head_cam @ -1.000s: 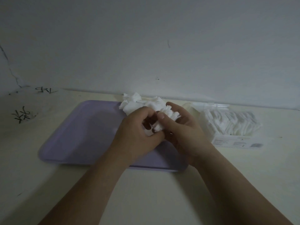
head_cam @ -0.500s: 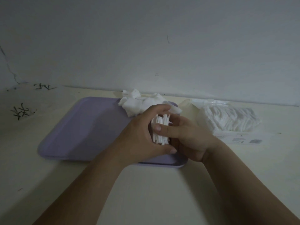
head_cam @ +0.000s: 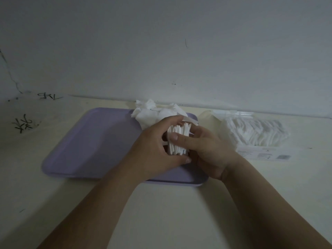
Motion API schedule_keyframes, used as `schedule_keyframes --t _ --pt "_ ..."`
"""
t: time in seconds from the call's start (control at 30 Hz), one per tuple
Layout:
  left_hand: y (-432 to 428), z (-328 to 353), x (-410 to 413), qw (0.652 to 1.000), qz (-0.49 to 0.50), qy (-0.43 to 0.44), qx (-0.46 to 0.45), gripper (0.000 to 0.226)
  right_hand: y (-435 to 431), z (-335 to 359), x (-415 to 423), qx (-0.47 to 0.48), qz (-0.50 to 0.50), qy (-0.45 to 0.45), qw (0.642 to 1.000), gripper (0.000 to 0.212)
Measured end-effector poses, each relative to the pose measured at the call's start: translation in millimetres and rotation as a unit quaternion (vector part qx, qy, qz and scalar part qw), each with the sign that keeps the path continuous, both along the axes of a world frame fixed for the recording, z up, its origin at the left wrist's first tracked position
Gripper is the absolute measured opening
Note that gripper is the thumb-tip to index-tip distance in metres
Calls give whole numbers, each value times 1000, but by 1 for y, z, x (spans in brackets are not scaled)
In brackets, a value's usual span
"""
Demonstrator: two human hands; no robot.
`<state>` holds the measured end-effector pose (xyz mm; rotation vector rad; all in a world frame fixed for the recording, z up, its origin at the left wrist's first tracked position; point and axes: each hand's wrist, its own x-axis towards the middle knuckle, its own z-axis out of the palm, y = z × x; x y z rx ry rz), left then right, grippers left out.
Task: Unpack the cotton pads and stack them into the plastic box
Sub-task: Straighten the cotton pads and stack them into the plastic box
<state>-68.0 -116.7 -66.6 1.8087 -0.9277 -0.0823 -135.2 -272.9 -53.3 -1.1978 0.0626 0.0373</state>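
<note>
Left hand (head_cam: 156, 148) and right hand (head_cam: 206, 150): each grip clasps the stack of cotton pads (head_cam: 177, 141) between them, edges up, over the right part of the purple tray (head_cam: 98, 141). Loose pads (head_cam: 152, 114) heaped at tray's far edge. Pack of pads (head_cam: 255, 133) on counter (head_cam: 179, 212), right of tray.

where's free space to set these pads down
Purple tray is bare on its left half, up to the left hand and loose pad heap. Crowded: its right end, where the right hand also grips the stack, and the pack beyond.
</note>
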Motion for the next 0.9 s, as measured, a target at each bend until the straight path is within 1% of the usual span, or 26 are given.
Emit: schedule_keyframes --t 0.07,0.17,0.27,0.33,0.4,0.43,0.5,0.6,0.67,0.73,0.8,0.83,0.9 --pt "-1 -1 1 1000 -6 -5 8 90 1 -3 1 -20 -1 -5 1000 48" --pt "0 -1 1 1000 -26 8 2 87 2 -5 1 -40 -3 -12 999 42" --pt "1 2 0 996 -56 63 -32 72 1 -6 1 -57 -4 -29 998 33" --pt "2 5 -3 989 -55 121 -70 61 1 -8 2 -62 6 -28 998 29" --pt "1 9 -4 982 -44 152 -101 57 -1 -9 5 -97 13 -23 995 26" --pt "1 10 -4 981 -39 155 -107 56 -1 -9 5 -117 14 -24 993 26" --pt "1 11 -4 981 -30 158 -108 57 -2 -9 4 -139 11 -29 990 36" --pt "2 15 -6 980 -18 166 -108 61 -1 -9 3 -147 -8 -28 989 45" --pt "0 16 -5 977 4 175 -122 63 -1 -9 4 -131 -23 -25 991 55" --pt "-1 17 -2 963 71 195 -169 60 -1 -9 4 -109 -50 -6 993 69" --pt "-1 14 5 938 132 238 -215 63 -1 -9 3 -105 -81 10 991 67" --pt "-1 12 8 928 142 259 -226 61 -2 -9 3 -111 -88 10 990 63" --pt "0 7 13 923 149 277 -221 41 -3 -10 2 -116 -85 8 990 59"
